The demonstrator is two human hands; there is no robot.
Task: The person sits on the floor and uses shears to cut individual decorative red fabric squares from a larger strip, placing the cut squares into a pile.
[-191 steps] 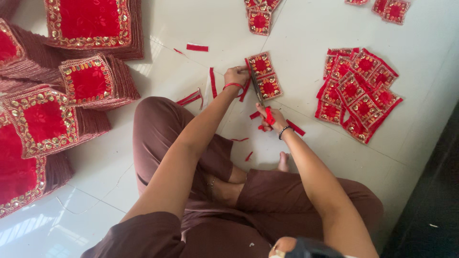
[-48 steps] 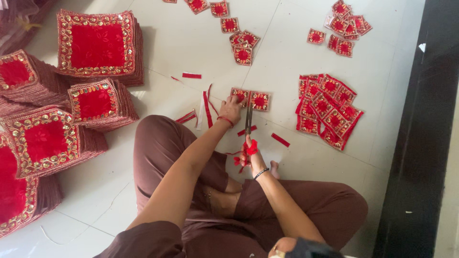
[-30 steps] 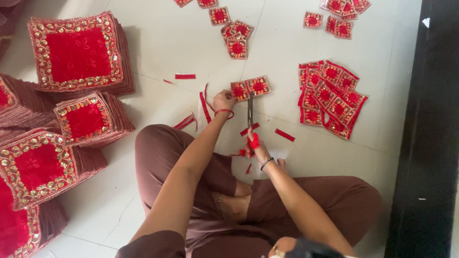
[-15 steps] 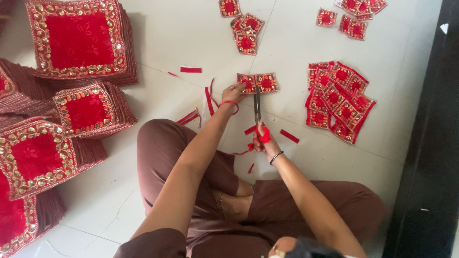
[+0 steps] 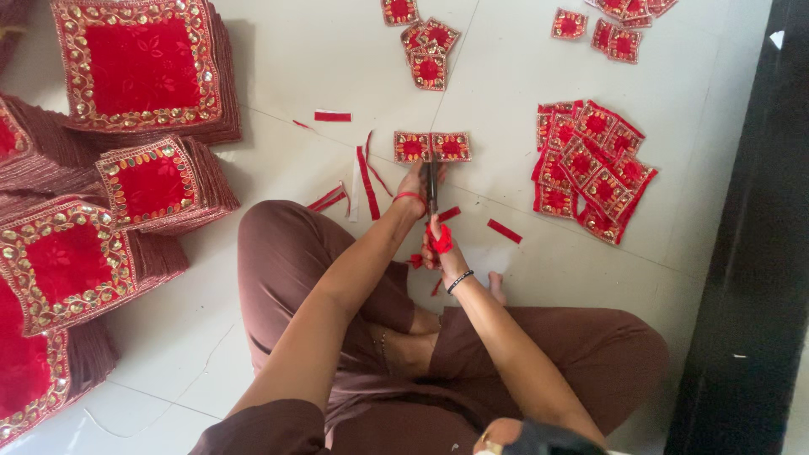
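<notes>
A person is sitting cross-legged on the floor (image 5: 337,67), working close in front of the knees so both hands reach easily. The left hand (image 5: 413,181) is pressing down just below a strip (image 5: 431,147) of two joined red squares, seemingly to keep it flat and steady; its fingers are curled, though how tightly cannot be told. The right hand (image 5: 440,246) is gripping the red-handled scissors (image 5: 432,202), fingers closed through the loops, blades pointing up at the seam between the two squares. Cut scraps (image 5: 367,173) are lying around the hands, cut squares (image 5: 590,168) are piling toward the floor's right edge, and big stacks (image 5: 143,76) are sitting at its left edge.
</notes>
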